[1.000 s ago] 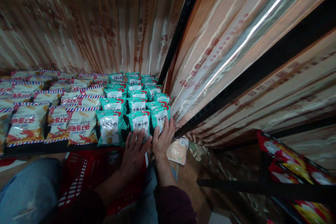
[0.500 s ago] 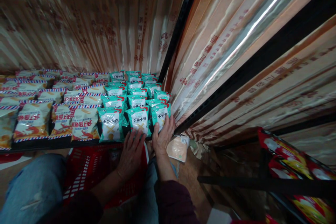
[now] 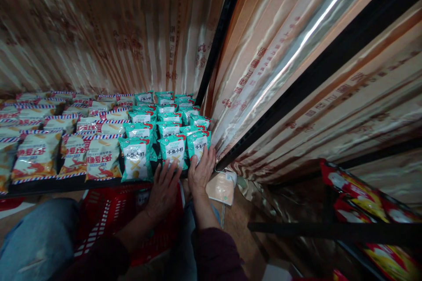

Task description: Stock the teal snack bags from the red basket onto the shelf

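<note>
Several teal snack bags stand in rows at the right end of a black shelf [image 3: 66, 185]. My left hand [image 3: 164, 191] lies with fingers spread against the bottom of a front teal bag [image 3: 173, 150]. Against the lower front of the rightmost teal bag [image 3: 198, 142] rests my right hand [image 3: 201, 170], its fingers extended and slightly apart. Neither hand is wrapped round a bag. Another teal bag [image 3: 136, 158] stands just left of my left hand, beside rows of white and orange snack bags [image 3: 103, 158].
A red basket [image 3: 105, 215] sits below the shelf between my knees. Pleated, printed curtains [image 3: 148, 30] hang behind and to the right, crossed by black posts [image 3: 227, 17]. A wrapped tan packet [image 3: 221, 186] lies on the floor. Red and yellow packages [image 3: 359, 197] are at the lower right.
The view has shifted slightly, so the shelf and bags appear a little further left and lower. Both hands remain at the front teal bags.
</note>
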`<action>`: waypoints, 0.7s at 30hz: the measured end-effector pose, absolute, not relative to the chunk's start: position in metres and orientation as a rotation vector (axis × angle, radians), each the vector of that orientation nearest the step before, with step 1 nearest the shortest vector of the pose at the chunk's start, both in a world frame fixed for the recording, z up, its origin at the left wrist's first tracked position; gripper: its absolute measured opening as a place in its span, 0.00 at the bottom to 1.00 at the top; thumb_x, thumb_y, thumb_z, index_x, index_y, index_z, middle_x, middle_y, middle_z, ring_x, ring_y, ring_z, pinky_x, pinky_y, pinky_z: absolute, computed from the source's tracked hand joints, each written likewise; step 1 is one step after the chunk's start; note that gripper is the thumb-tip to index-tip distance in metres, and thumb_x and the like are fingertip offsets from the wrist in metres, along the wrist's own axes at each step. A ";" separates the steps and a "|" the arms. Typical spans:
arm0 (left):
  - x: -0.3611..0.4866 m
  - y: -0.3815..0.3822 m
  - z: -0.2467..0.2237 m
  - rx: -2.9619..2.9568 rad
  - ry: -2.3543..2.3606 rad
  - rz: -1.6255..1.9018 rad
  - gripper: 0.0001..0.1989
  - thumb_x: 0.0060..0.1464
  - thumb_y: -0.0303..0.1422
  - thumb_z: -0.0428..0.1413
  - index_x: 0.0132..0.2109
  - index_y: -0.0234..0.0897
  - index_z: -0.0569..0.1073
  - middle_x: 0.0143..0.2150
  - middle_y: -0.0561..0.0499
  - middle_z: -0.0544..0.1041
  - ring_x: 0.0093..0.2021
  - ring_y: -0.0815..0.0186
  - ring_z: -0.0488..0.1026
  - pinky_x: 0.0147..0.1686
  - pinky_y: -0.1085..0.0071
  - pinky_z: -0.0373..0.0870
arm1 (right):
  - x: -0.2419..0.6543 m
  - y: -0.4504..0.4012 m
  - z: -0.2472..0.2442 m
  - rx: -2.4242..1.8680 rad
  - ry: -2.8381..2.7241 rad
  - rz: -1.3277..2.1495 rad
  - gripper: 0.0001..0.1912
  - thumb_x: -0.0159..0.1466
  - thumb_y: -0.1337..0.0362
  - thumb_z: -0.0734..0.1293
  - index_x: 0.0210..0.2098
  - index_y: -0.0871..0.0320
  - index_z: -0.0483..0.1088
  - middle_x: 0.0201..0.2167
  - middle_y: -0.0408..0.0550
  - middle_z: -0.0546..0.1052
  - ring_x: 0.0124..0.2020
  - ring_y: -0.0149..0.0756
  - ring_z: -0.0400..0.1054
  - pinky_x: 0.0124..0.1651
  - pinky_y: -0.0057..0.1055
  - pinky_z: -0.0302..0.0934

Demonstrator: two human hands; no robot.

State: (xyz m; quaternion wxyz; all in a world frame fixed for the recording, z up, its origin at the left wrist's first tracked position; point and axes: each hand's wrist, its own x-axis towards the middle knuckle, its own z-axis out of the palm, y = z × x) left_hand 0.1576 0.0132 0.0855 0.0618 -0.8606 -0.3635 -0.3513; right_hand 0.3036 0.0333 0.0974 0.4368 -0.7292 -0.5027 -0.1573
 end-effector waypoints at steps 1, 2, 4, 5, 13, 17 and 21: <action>0.157 0.013 0.084 -2.602 -1.096 -1.074 0.25 0.55 0.24 0.48 0.61 0.33 0.63 0.64 0.40 0.62 0.69 0.53 0.41 0.64 0.48 0.46 | 0.304 0.033 0.097 -1.814 -1.253 -0.393 0.27 0.68 0.59 0.53 0.64 0.64 0.51 0.63 0.65 0.55 0.67 0.47 0.43 0.61 0.55 0.49; 0.157 0.012 0.083 -2.603 -1.085 -1.088 0.25 0.55 0.24 0.48 0.61 0.33 0.63 0.64 0.40 0.62 0.69 0.53 0.41 0.64 0.49 0.46 | 0.304 0.033 0.097 -1.812 -1.258 -0.396 0.27 0.68 0.59 0.53 0.64 0.65 0.50 0.64 0.65 0.55 0.67 0.48 0.43 0.61 0.55 0.49; 0.156 0.011 0.080 -2.605 -1.055 -1.108 0.25 0.54 0.24 0.48 0.60 0.32 0.63 0.64 0.41 0.63 0.69 0.53 0.41 0.65 0.49 0.44 | 0.304 0.032 0.097 -1.807 -1.268 -0.407 0.28 0.68 0.58 0.54 0.64 0.65 0.49 0.64 0.65 0.55 0.67 0.48 0.42 0.62 0.55 0.49; 0.156 0.011 0.080 -2.607 -1.043 -1.109 0.25 0.55 0.24 0.47 0.61 0.32 0.63 0.63 0.41 0.63 0.69 0.53 0.41 0.65 0.50 0.44 | 0.304 0.032 0.097 -1.805 -1.274 -0.413 0.29 0.68 0.58 0.54 0.64 0.65 0.49 0.64 0.65 0.54 0.67 0.48 0.42 0.62 0.55 0.49; 0.156 0.013 0.081 -2.630 -0.974 -1.110 0.26 0.55 0.23 0.45 0.62 0.31 0.61 0.64 0.40 0.62 0.69 0.54 0.41 0.65 0.50 0.42 | 0.302 0.029 0.098 -1.823 -1.338 -0.476 0.32 0.66 0.55 0.56 0.65 0.66 0.47 0.65 0.66 0.53 0.68 0.50 0.40 0.61 0.55 0.50; 0.152 0.011 0.081 -2.633 -0.988 -1.122 0.28 0.56 0.24 0.45 0.65 0.33 0.57 0.64 0.41 0.62 0.69 0.56 0.41 0.66 0.50 0.39 | 0.300 0.028 0.101 -1.830 -1.361 -0.515 0.33 0.65 0.55 0.58 0.64 0.66 0.49 0.64 0.67 0.55 0.67 0.50 0.41 0.61 0.55 0.49; 0.150 0.009 0.082 -2.640 -0.979 -1.138 0.29 0.56 0.25 0.45 0.66 0.35 0.55 0.64 0.43 0.61 0.69 0.58 0.41 0.66 0.53 0.39 | 0.297 0.025 0.104 -1.804 -1.390 -0.517 0.31 0.66 0.57 0.58 0.64 0.63 0.49 0.64 0.64 0.56 0.68 0.49 0.41 0.61 0.55 0.50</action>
